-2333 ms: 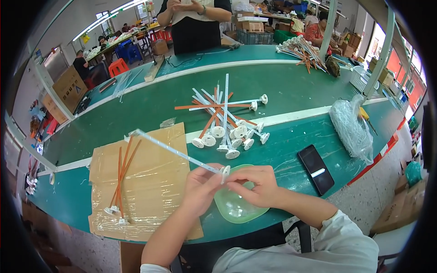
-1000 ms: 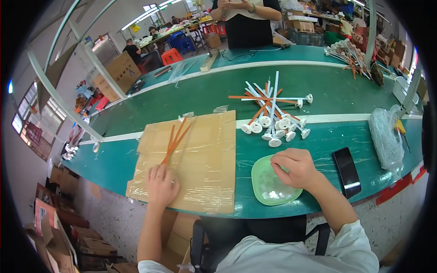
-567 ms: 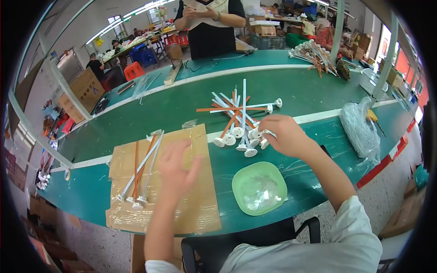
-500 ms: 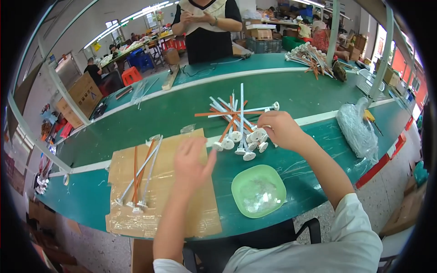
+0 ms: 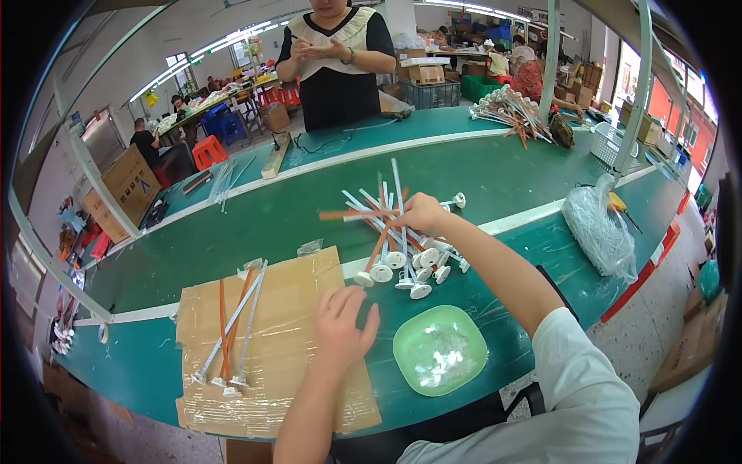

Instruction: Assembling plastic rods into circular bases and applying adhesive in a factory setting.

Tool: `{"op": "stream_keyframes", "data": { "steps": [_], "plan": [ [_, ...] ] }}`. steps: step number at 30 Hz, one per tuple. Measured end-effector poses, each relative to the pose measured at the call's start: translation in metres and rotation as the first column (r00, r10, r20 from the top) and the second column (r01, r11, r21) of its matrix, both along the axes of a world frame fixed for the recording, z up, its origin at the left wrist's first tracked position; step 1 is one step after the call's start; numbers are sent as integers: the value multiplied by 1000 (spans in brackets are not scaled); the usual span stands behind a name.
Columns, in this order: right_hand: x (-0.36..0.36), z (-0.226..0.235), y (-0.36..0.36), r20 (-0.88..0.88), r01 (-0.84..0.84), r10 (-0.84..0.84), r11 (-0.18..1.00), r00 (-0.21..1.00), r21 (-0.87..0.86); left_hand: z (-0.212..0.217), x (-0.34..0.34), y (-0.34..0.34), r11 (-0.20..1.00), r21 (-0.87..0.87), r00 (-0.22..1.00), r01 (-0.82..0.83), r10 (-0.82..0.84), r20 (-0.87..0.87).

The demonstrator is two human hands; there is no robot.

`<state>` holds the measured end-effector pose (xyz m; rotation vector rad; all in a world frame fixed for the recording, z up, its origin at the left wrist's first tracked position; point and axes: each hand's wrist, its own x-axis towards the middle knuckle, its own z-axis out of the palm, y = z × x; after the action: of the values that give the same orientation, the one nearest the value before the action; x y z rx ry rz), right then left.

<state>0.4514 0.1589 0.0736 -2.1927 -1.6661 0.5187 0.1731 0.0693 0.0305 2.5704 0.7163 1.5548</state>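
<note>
The bench (image 5: pixel 232 232) is teal green with a pale cream stripe running along it. The pile of sticks (image 5: pixel 390 232) mixes white and orange ones, with white round feet. At seven o'clock lies a tan cardboard sheet (image 5: pixel 301 309) under shiny clear film, bearing orange and white sticks (image 5: pixel 232 325). The dish (image 5: pixel 440 349) is light green, holding glinting clear bits. At three o'clock, the bag (image 5: pixel 597 232) is clear and greyish.

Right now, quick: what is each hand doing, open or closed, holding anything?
Left hand: open, empty, fingers spread over the taped cardboard sheet.
Right hand: curled onto the pile of white and orange sticks; whether it grips one cannot be told.
</note>
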Motion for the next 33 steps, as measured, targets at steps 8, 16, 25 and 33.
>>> {"op": "stream_keyframes", "data": {
  "steps": [8, 16, 25, 33],
  "plan": [
    [-21, 48, -78, -354, 16, 169, 886, 920, 464, 12, -3, -12, 999, 42, 1000, 13, -13, -1],
    [-34, 54, -127, -707, 123, 399, 818, 583, 563, 19, 7, -33, 988, -117, 994, 103, -96, 60],
    [-64, 16, -168, -617, 220, 415, 683, 668, 697, 7, 5, -48, 698, -592, 915, 403, -325, 240],
    [-86, -30, -188, 72, -304, 551, 343, 831, 888, 2, 20, -40, 972, -139, 981, 191, -195, -21]
  ]
}}
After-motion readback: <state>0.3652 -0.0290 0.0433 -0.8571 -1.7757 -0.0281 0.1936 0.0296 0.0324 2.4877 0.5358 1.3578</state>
